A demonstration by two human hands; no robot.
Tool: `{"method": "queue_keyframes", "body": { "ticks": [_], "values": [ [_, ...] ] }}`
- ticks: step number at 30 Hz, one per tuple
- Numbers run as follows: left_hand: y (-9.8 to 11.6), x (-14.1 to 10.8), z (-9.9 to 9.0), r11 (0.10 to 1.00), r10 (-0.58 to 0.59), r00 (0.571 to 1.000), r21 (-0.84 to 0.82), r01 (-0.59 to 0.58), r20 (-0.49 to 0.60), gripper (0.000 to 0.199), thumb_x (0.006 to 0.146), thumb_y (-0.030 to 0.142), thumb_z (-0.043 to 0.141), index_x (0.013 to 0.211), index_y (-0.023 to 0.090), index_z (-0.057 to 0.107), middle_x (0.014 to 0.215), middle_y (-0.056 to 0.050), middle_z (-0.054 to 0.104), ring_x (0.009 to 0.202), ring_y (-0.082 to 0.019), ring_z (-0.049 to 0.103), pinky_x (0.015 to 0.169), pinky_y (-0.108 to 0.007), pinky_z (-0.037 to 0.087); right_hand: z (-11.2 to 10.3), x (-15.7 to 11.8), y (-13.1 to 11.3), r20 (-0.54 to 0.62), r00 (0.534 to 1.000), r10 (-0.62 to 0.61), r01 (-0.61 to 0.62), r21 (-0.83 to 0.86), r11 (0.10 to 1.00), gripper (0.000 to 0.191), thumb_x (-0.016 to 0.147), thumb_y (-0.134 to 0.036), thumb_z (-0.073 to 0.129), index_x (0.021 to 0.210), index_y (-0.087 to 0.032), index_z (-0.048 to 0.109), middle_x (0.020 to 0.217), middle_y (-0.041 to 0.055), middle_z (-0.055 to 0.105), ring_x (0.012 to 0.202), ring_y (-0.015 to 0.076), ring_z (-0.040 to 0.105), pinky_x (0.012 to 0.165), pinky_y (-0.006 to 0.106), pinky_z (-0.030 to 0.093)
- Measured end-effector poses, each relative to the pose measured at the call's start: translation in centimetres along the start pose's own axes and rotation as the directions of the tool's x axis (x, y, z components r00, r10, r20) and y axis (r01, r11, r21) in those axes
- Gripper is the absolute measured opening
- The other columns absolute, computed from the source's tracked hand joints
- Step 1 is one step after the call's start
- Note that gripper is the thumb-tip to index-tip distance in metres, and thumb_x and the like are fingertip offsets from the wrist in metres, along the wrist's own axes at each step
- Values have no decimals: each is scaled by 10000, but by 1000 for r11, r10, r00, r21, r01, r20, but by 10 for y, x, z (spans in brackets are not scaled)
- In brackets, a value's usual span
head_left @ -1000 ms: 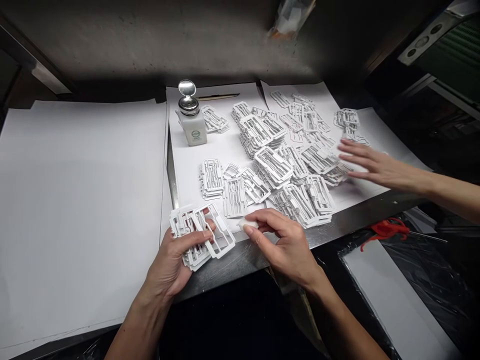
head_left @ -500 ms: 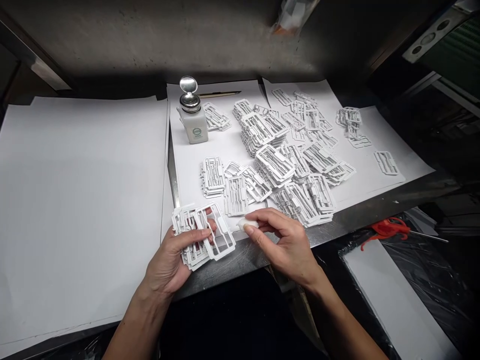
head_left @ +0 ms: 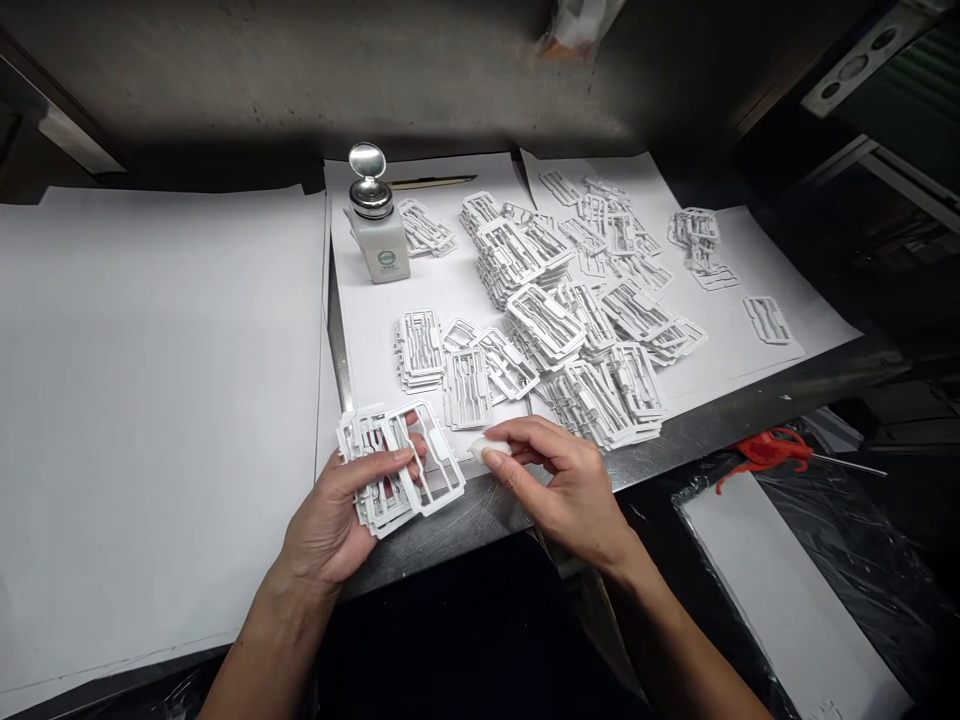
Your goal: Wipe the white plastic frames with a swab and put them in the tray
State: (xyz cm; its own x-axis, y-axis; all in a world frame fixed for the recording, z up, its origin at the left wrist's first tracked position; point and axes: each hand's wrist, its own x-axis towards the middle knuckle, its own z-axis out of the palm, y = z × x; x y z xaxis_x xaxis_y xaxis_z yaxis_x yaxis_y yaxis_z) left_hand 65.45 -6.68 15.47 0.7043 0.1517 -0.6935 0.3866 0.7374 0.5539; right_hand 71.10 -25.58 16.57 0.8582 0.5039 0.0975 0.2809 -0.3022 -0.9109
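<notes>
My left hand [head_left: 337, 510] is closed on a fanned stack of thin white cut-out frames [head_left: 431, 475], its thumb across the top one. The foremost frame sticks out to the right, and its long openings show through. Just right of the stack, my right hand [head_left: 559, 480] pinches a small white wad [head_left: 489, 449] between thumb and fingertips; it looks like cotton, and the fingers cover part of it. The wad and the frames are slightly apart. Beyond my hands, piles of similar white frames [head_left: 546, 325] lie on white paper, some neatly stacked and others scattered.
A white pump bottle [head_left: 388, 250] with its metal lid raised stands at the back, before a thin dark-tipped tool [head_left: 435, 182]. White paper [head_left: 165, 400] covers the left side. Right of the metal table edge [head_left: 442, 540], an orange air gun [head_left: 772, 452] rests lower down.
The view has shifted a little, so the whole scene sits slightly further left and up. Both hands keep the same holds, with hardly any motion between them.
</notes>
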Motion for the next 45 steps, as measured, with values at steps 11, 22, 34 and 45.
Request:
{"method": "queue_keyframes", "body": {
  "ticks": [11,22,34,45],
  "values": [
    [-1,2,-2,998,-5,1000,-56,6,19,355,681,72,684,1033,113,658,799,-85,701,659,-179,649,734,-396,567,0,0,1,-9,1000,12,-12,4,1000,143,844,-158,611,984,-158,640,929,31,633,766,112,602,697,226,518],
    [1,1,-4,998,-13,998,-60,17,65,478,673,47,668,1138,148,616,825,-73,703,652,-166,646,701,-341,564,0,0,0,-13,1000,6,-6,-5,1000,143,842,-155,612,981,-170,638,937,23,635,776,109,601,694,217,512],
    [2,2,-9,994,-52,991,-89,63,125,640,591,-36,589,1212,117,569,867,-96,710,772,-250,672,780,-427,544,-1,0,2,-9,1000,17,-17,1,1000,143,847,-168,614,988,-181,637,948,18,630,783,109,606,702,211,522],
    [4,3,-10,989,-97,986,-95,111,135,611,612,-28,570,1200,137,585,861,-95,711,717,-229,673,765,-426,545,0,1,1,-11,1000,30,-30,-4,1000,138,848,-189,611,981,-191,644,949,32,637,773,134,616,699,246,537]
  ]
}}
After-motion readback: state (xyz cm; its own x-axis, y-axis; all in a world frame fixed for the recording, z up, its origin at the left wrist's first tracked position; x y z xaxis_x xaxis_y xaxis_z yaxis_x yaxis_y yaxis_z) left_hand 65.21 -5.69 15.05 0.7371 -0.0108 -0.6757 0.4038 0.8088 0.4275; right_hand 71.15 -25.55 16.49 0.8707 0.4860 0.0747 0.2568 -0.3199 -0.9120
